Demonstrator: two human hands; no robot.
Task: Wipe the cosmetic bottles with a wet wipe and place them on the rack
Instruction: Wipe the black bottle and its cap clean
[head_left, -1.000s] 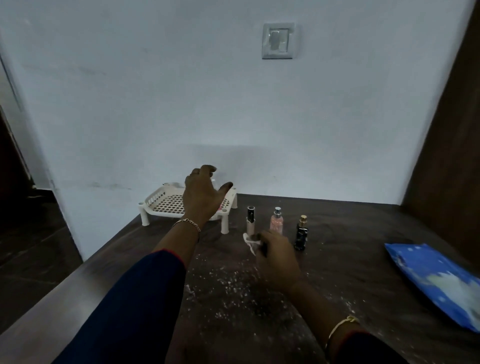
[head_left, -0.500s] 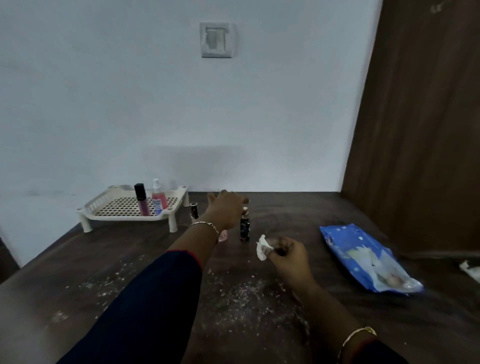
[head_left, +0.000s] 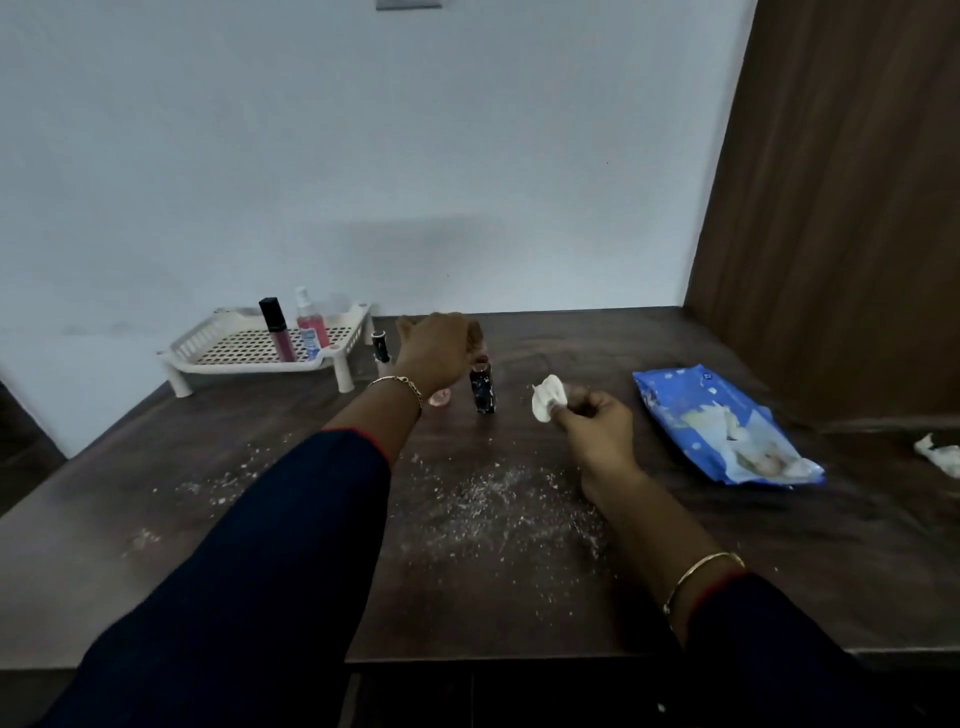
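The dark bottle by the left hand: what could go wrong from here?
1. The left hand is at the top of the dark bottle; lifted from there, it might slip or tip.
2. The pink bottle stands close beside, half hidden by the wrist, and could get knocked over.

I can read no text anywhere from here — the blue wipe pack (head_left: 717, 421) carries pale print and a corner mark, the pink spray bottle (head_left: 310, 327) a blue label — both too blurred.
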